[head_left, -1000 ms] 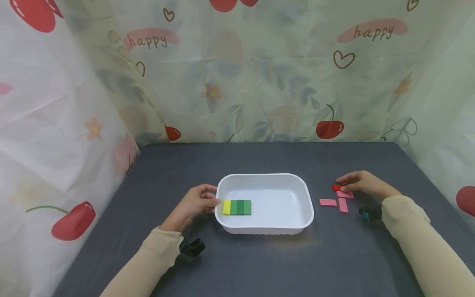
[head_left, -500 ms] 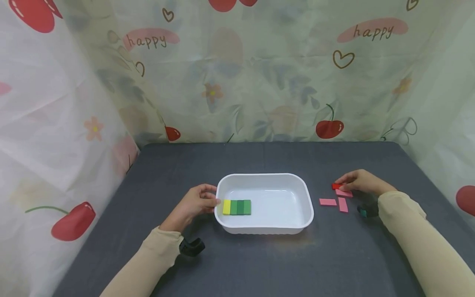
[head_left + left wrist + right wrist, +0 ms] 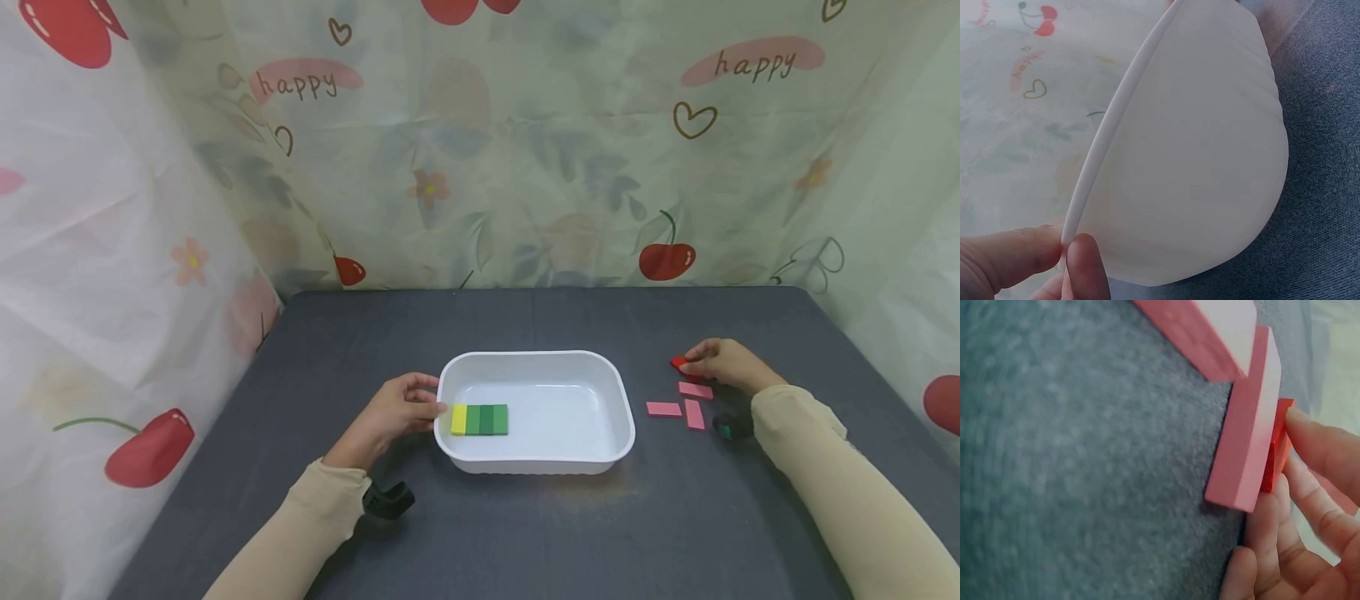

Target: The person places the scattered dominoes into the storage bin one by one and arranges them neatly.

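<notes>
At the right of the head view, my right hand pinches a flat red block between thumb and fingertips. In the right wrist view the red block stands tilted, partly covered by the fingers, just behind a pink block. Several pink blocks lie on the table by this hand, among them an upright-lying one and one to its left. My left hand grips the left rim of a white tray, thumb and finger on either side of the rim.
Inside the tray at its left, a yellow block and several green blocks lie side by side in a row. The dark cloth-covered table ends at a printed curtain behind and at both sides.
My right hand has moved slightly up and left, drawing the red block away from the pink block beside it; the red block now tilts. Left hand and tray stay put.
</notes>
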Demonstrator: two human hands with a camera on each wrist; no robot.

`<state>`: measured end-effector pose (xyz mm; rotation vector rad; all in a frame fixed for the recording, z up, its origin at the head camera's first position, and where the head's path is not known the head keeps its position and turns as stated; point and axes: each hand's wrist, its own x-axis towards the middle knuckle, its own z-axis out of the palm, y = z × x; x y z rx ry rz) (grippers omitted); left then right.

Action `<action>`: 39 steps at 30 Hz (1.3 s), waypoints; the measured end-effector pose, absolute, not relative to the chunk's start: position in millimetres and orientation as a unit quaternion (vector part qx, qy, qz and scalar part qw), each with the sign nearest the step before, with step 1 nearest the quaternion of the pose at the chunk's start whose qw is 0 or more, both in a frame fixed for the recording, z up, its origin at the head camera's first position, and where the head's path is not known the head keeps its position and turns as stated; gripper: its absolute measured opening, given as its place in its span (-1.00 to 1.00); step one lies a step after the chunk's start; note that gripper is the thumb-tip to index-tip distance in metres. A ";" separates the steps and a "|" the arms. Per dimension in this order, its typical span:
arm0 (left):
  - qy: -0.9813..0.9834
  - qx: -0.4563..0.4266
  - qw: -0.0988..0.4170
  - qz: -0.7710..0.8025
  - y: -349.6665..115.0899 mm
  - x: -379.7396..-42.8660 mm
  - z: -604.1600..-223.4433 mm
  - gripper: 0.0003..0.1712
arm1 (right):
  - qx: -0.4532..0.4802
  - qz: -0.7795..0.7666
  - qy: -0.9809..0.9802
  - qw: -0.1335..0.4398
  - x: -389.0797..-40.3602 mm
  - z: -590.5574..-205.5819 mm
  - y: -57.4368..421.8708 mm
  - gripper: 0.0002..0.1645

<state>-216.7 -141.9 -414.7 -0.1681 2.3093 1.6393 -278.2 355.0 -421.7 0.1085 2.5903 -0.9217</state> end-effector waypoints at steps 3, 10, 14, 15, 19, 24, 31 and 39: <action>0.805 -0.059 0.151 0.571 -141.6 -217.3 -415.5 -0.45 | 0.010 -0.333 0.920 0.206 -279.2 -422.1 360.1 -0.27; 0.805 -0.056 0.150 0.571 -142.3 -217.9 -415.7 -0.45 | -0.056 -0.356 0.901 0.242 -279.0 -420.3 369.3 -0.29; 0.805 -0.053 0.151 0.572 -143.2 -218.2 -415.3 -0.46 | -0.057 -0.344 0.907 0.238 -278.6 -418.3 367.1 -0.33; 0.805 -0.052 0.150 0.571 -143.4 -218.3 -415.5 -0.46 | -0.054 -0.339 0.909 0.235 -278.8 -418.4 366.2 -0.33; 0.806 -0.050 0.150 0.571 -143.4 -217.8 -415.6 -0.46 | -0.038 -0.329 0.917 0.222 -279.7 -420.9 363.3 -0.28; 0.805 -0.054 0.149 0.572 -143.0 -217.3 -415.8 -0.46 | -0.036 -0.338 0.915 0.219 -278.5 -422.9 364.0 -0.25; 0.806 -0.052 0.148 0.570 -142.3 -216.6 -415.7 -0.46 | -0.033 -0.308 0.932 0.187 -277.2 -421.5 361.9 -0.28; 0.808 -0.053 0.147 0.569 -142.4 -217.0 -415.3 -0.47 | 0.031 -0.401 0.907 0.127 -276.3 -410.2 345.5 -0.15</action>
